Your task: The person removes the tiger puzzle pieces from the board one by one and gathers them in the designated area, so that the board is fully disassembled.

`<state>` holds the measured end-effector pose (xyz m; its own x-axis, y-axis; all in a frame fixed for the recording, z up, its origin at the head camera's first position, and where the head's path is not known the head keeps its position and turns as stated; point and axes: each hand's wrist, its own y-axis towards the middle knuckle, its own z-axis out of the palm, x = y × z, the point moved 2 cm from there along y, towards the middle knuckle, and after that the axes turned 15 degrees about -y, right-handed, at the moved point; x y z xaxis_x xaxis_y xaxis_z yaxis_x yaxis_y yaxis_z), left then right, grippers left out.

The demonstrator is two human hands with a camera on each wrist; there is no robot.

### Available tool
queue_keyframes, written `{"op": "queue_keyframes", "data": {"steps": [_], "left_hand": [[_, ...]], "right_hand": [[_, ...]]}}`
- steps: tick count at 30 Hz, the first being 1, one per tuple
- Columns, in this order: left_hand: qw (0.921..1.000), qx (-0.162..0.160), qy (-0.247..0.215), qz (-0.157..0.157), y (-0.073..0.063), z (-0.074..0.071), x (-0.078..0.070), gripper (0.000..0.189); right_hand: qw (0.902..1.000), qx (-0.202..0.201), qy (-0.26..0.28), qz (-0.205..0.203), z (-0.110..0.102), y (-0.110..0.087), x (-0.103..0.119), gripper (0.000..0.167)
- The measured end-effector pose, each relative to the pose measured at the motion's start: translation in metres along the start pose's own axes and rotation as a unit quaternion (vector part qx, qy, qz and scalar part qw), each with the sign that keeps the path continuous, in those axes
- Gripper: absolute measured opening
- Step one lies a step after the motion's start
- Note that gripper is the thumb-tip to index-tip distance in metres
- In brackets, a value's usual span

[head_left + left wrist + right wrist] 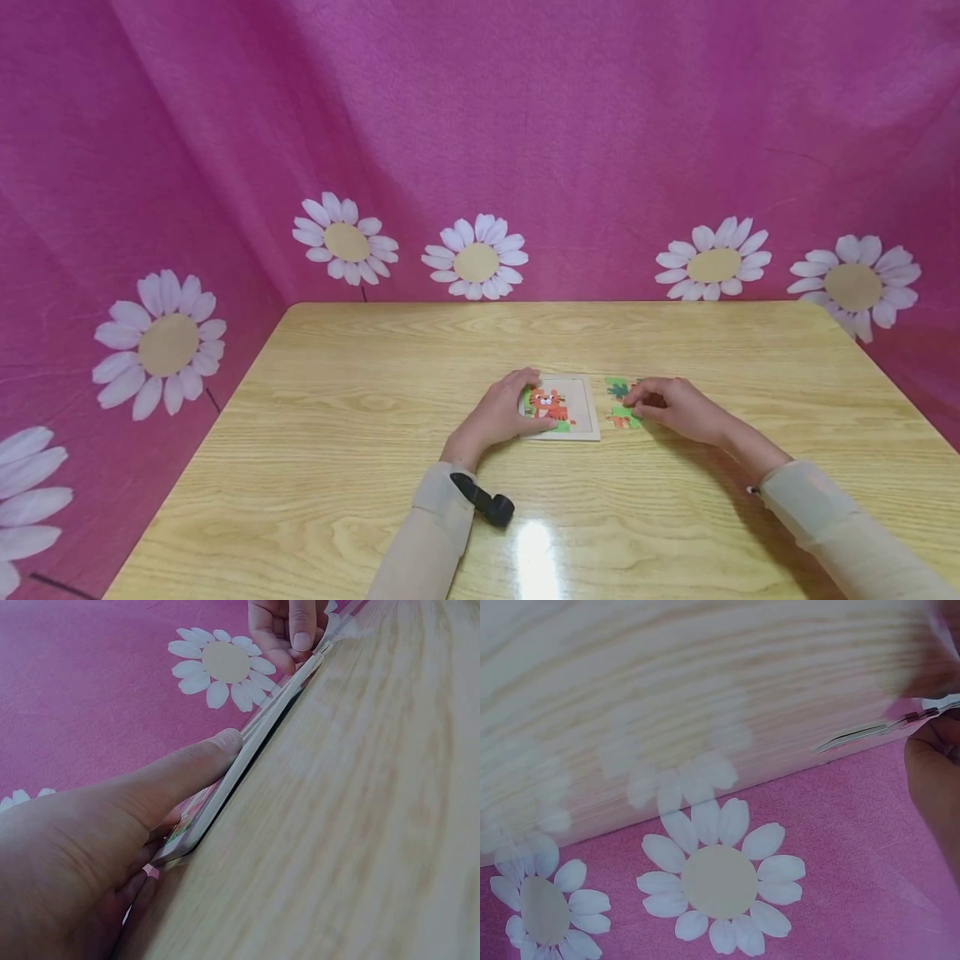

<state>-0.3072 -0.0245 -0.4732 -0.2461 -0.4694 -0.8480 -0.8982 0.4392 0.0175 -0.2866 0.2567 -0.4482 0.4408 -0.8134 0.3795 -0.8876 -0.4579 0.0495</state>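
A square tray puzzle (581, 408) with a pale frame lies on the table, partly filled with pieces showing an orange tiger (546, 402) on green. My left hand (498, 412) grips the tray's left side, its thumb along the near edge and its fingers toward the far edge. In the left wrist view the thumb (202, 761) presses on the tray's rim. Right of the tray lie loose jigsaw pieces (621, 417), green and orange. My right hand (686, 408) has its thumb and forefinger curled at one of these pieces, pinching it; its fingers partly cover it.
The wooden table (360, 417) has a pink cloth (585, 125) with white flowers hanging behind it and on the left. A black strap (480, 500) sits around the left wrist. Light glares on the tabletop near the front.
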Motion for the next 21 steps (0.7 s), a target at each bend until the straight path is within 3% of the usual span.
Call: {"op": "queue_keyframes", "data": {"steps": [12, 21], "left_hand": [[1.0, 0.002, 0.001, 0.003, 0.0, 0.0, -0.001, 0.072], [1.0, 0.002, -0.005, 0.0, 0.0, 0.0, -0.001, 0.071]], "right_hand": [[0.9994, -0.03, 0.014, -0.01, 0.003, 0.005, 0.009, 0.011], [0.9993, -0.017, 0.029, -0.015, 0.009, 0.023, 0.026, 0.015]]}}
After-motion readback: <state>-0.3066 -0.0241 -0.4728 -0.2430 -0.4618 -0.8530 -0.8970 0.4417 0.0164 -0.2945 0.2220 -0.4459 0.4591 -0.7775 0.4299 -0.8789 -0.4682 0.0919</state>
